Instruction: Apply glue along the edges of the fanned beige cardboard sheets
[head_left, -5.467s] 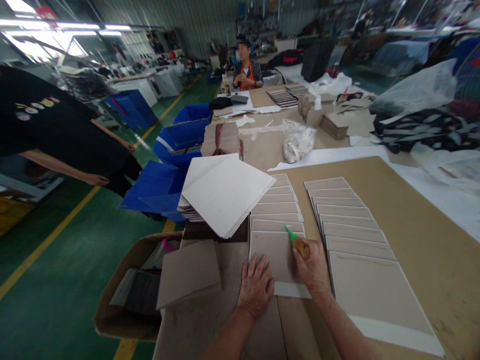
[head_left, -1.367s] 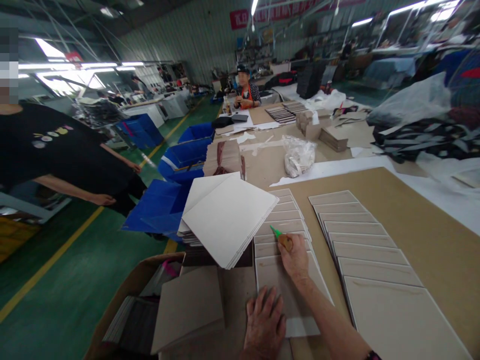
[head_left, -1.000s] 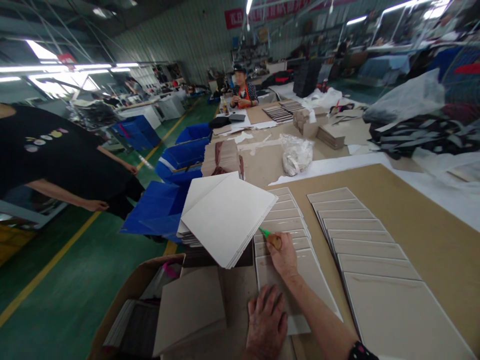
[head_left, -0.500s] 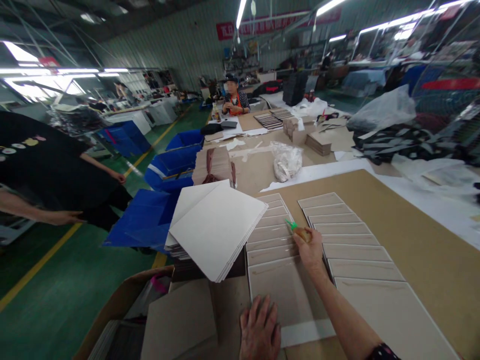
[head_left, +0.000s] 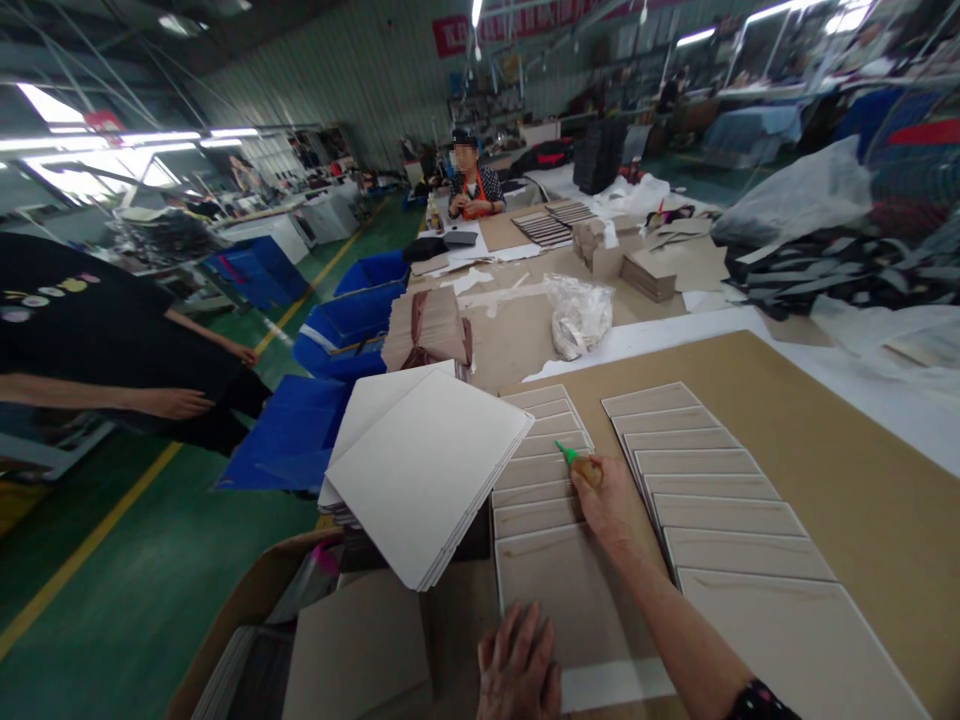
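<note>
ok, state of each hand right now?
Left hand: open, palm down at the left row's front board.
Right hand: closed, holding the green-tipped bottle.

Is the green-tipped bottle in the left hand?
No, the right hand holds the green-tipped bottle, while the left hand lies on the left row's nearest board.

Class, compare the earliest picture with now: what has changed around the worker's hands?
The right hand, still gripping the green-tipped bottle, has moved from the far edge of the nearest panel in the left row to panels farther away. A brownish streak now shows on that panel. The left hand still rests at its left edge; the right row stays put.
</note>
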